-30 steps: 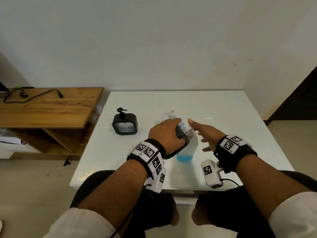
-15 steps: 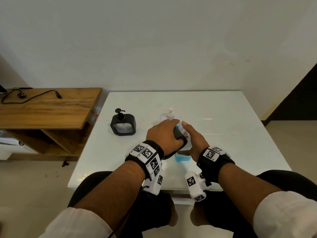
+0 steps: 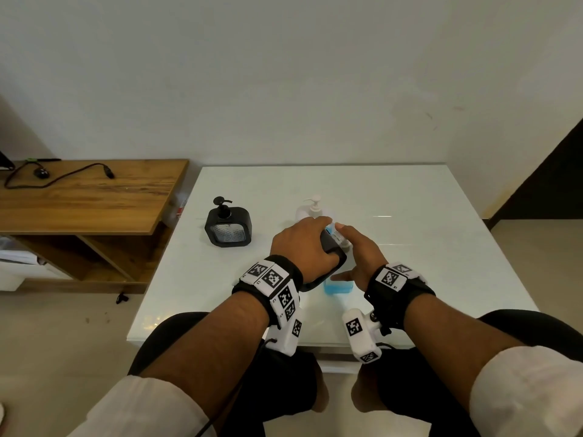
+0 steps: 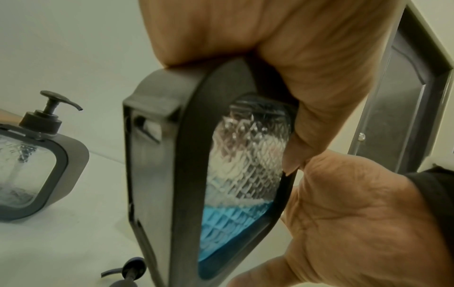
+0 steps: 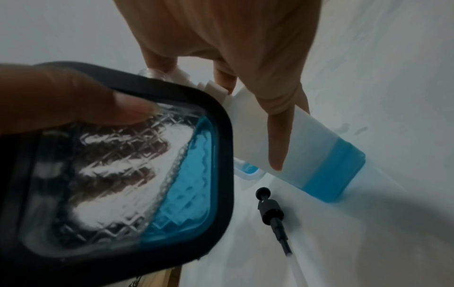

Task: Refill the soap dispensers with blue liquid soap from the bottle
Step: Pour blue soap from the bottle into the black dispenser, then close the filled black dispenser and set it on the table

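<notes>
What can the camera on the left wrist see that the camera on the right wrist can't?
Only the left wrist view shows the second black dispenser with its pump on, and a dark door.

Only the right wrist view shows the refill bottle with blue soap at its bottom, touched by the right hand.

Both show the black dispenser held by the left hand, blue soap inside, and its removed pump on the table.
</notes>
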`<state>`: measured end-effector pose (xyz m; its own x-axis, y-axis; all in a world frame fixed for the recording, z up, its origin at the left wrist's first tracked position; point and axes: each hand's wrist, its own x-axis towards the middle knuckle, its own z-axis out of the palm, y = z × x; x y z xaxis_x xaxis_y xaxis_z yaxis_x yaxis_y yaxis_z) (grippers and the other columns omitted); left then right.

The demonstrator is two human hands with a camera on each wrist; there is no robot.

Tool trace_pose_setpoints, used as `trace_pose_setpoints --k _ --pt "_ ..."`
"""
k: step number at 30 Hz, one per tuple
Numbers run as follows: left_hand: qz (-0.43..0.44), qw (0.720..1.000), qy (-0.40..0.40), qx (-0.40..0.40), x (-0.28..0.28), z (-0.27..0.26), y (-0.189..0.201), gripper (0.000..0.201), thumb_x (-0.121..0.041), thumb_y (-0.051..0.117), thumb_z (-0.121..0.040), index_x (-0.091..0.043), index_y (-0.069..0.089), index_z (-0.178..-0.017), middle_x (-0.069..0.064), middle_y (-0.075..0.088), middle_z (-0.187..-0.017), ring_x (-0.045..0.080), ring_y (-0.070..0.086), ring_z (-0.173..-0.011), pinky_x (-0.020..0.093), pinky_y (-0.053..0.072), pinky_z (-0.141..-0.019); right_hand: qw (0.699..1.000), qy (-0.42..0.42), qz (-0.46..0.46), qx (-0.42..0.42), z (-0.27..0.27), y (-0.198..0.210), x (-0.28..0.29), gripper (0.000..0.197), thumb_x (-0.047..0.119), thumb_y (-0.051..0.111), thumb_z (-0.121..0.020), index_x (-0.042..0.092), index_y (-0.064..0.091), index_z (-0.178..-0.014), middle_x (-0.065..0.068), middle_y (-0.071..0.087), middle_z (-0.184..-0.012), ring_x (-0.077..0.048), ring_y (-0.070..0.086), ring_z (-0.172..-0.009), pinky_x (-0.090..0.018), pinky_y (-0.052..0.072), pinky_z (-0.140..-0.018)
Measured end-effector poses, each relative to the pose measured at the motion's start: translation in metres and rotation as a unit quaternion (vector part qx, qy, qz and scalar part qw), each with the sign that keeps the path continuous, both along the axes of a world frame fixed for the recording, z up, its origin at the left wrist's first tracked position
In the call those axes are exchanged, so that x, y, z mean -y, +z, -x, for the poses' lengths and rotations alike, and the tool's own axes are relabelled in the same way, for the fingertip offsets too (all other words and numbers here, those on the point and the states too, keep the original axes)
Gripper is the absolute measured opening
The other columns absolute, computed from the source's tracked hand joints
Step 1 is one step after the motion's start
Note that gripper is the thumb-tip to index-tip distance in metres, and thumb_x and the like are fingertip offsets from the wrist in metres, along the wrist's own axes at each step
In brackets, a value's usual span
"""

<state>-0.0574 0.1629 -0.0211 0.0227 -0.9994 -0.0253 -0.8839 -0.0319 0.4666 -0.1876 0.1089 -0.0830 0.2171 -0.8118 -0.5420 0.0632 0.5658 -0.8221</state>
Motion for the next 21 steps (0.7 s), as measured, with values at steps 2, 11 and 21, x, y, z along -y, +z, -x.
trace_pose_setpoints --k 2,11,21 --pt "0.0 1.0 0.002 -0.002 -0.0002 0.0 -0.0003 0.066 -0.047 0.061 -0.08 -0.031 0.041 -0.141 -0.004 0.055 -0.134 0.02 0.057 -0.115 0.035 0.045 -0.096 1.0 -0.002 0.003 -0.004 -0.0008 -0.0005 -0.0002 0.04 0.052 0.06 -0.091 0.023 0.068 -0.116 -0.009 0.069 -0.12 -0.033 0.065 -0.108 -0.058 0.052 -0.09" --pt "0.006 1.0 0.0 0.001 0.0006 0.0012 0.0009 0.063 -0.044 0.062 -0.081 -0.03 0.043 -0.139 -0.004 0.057 -0.13 0.019 0.059 -0.111 0.034 0.046 -0.093 1.0 0.009 0.002 0.001 0.0016 0.0003 0.002 0.043 0.055 0.061 -0.09 0.023 0.068 -0.117 -0.008 0.067 -0.123 -0.033 0.064 -0.11 -0.061 0.049 -0.095" --pt "0.004 1.0 0.01 -0.005 0.0018 -0.0027 -0.0019 0.064 -0.046 0.062 -0.08 -0.031 0.042 -0.139 -0.004 0.056 -0.131 0.02 0.059 -0.111 0.034 0.046 -0.093 0.998 0.048 -0.014 0.027 0.0046 0.0034 0.0014 0.047 0.069 0.063 -0.077 0.032 0.067 -0.105 -0.005 0.066 -0.123 -0.033 0.06 -0.118 -0.063 0.042 -0.103"
